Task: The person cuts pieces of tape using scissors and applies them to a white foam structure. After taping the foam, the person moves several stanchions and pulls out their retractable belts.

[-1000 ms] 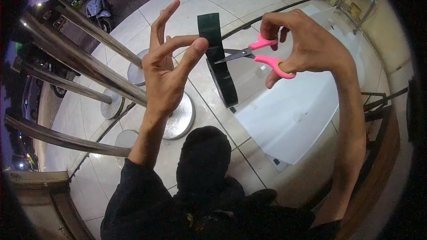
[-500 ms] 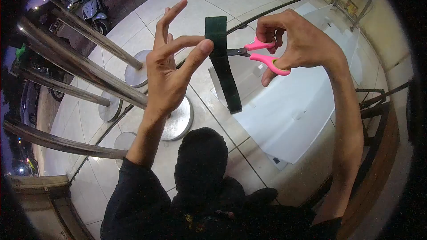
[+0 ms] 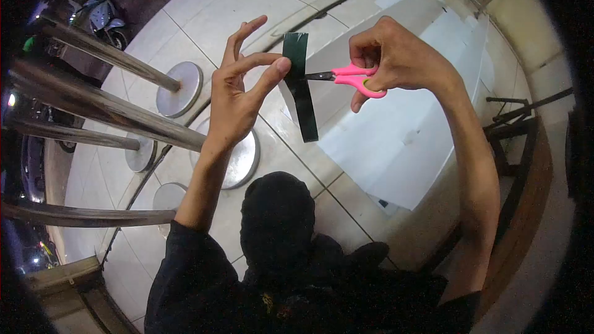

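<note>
My left hand [image 3: 238, 96] pinches a dark green strip [image 3: 303, 108] between thumb and forefinger near its upper part, other fingers raised. The strip hangs down, bent slightly where it is held. On the right, my right hand [image 3: 402, 55] has its fingers in the pink handles of a pair of scissors [image 3: 356, 79]. The scissors point left, handles close together, and their dark blades reach the strip just below my left fingertips. Whether the strip is cut there cannot be made out.
Large white sheets [image 3: 390, 148] lie on the tiled floor [image 3: 346, 210] beyond my right hand. Metal poles on round bases [image 3: 179, 89] stand at the left. A dark metal frame [image 3: 516, 136] is at the right, a parked motorbike [image 3: 105, 21] at the upper left.
The scissors have closed, their handles coming together, and my right hand has moved slightly left. The strip's lower end has shifted up and left. The camera view has shifted a little.
</note>
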The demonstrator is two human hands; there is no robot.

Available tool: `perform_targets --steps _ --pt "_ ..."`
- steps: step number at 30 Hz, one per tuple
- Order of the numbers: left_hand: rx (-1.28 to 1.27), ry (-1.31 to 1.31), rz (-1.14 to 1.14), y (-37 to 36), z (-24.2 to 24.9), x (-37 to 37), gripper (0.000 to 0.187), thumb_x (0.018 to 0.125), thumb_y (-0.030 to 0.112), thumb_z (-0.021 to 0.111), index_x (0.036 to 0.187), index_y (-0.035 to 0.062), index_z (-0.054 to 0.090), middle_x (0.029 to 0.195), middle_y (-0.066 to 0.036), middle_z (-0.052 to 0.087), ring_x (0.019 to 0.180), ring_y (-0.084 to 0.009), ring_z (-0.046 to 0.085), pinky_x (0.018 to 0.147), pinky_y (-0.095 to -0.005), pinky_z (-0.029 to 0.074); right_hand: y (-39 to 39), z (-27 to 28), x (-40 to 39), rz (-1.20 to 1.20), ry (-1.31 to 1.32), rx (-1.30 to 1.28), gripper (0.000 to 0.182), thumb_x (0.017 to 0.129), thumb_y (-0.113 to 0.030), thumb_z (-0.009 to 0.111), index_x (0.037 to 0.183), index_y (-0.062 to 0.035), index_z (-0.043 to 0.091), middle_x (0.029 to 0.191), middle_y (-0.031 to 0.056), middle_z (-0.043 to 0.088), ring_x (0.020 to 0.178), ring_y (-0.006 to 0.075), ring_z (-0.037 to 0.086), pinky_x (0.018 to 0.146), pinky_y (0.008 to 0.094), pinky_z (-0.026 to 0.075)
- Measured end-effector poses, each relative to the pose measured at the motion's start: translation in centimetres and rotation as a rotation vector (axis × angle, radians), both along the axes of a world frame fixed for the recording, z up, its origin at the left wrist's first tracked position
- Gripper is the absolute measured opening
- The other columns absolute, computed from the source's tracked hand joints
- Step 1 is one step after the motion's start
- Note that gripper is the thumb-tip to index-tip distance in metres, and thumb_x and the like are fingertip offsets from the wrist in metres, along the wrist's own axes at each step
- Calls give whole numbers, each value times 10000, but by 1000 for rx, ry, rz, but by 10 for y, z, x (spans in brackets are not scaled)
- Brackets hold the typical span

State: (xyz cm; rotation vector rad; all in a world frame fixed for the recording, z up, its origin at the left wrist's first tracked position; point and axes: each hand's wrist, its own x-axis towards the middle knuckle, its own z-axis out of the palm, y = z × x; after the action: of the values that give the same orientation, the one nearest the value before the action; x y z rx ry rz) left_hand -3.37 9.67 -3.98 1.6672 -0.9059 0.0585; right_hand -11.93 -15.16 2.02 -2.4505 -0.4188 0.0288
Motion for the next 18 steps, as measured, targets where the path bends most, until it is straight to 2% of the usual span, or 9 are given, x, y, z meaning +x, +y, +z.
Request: perform_targets --steps 4,6,7,11,12,13,15,17,18 --pt "36 116 -81 5 -38 6 186 811 296 731 892 130 753 1390 -130 456 1387 -337 263 1108 -555 187 11 -27 3 -49 58 -32 447 466 -171 887 577 10 494 495 71 471 469 176 444 455 320 357" --pt "42 166 -126 7 -59 8 187 813 288 730 894 121 753 1384 -129 462 1379 -331 279 1107 -538 197 13 -48 6 -70 147 -74 428 462 -179 885 578 12 520 512 100 522 478 226 501 465 344 381" --pt "49 198 -166 9 -69 8 187 814 279 729 897 113 752 1378 -128 469 1371 -325 295 1107 -520 207 15 -62 7 -75 164 -72 428 462 -179 885 578 12 520 512 100 522 478 226 501 465 344 381" --pt "32 233 -190 14 -104 10 126 843 166 697 923 73 722 1363 -125 478 1355 -306 332 1104 -461 246 31 -112 7 -73 368 -144 410 472 -213 887 596 11 568 564 134 577 551 280 588 522 396 449" --pt "-13 260 -208 18 -106 12 117 866 121 665 947 42 692 1345 -118 489 1327 -277 378 1076 -428 313 36 -131 8 -3 429 -203 418 465 -227 893 625 13 590 602 142 601 598 294 614 560 407 475" --pt "-68 386 -199 19 -106 12 118 886 119 648 951 26 678 1302 -117 510 1220 -228 474 994 -370 398 42 -151 7 65 488 -261 430 459 -242 898 654 15 613 640 150 625 645 308 640 597 418 502" --pt "-123 511 -193 25 -121 22 120 901 111 632 950 9 671 1216 -119 556 1087 -176 531 910 -310 434 55 -201 0 124 456 -436 486 426 -272 910 738 3 657 743 154 667 761 335 668 674 426 533" --pt "-98 484 -273 21 -120 31 123 908 94 616 938 -11 672 990 -93 663 958 -140 585 861 -279 450 62 -274 -3 206 461 -545 429 542 -301 867 792 -10 676 810 152 685 821 348 670 710 419 544" --pt "-56 516 -323 16 -107 29 120 903 97 622 935 -4 680 972 -102 679 928 -143 605 845 -284 467 67 -325 -9 178 386 -552 409 572 -281 850 822 -13 668 773 150 677 780 339 668 692 424 549"
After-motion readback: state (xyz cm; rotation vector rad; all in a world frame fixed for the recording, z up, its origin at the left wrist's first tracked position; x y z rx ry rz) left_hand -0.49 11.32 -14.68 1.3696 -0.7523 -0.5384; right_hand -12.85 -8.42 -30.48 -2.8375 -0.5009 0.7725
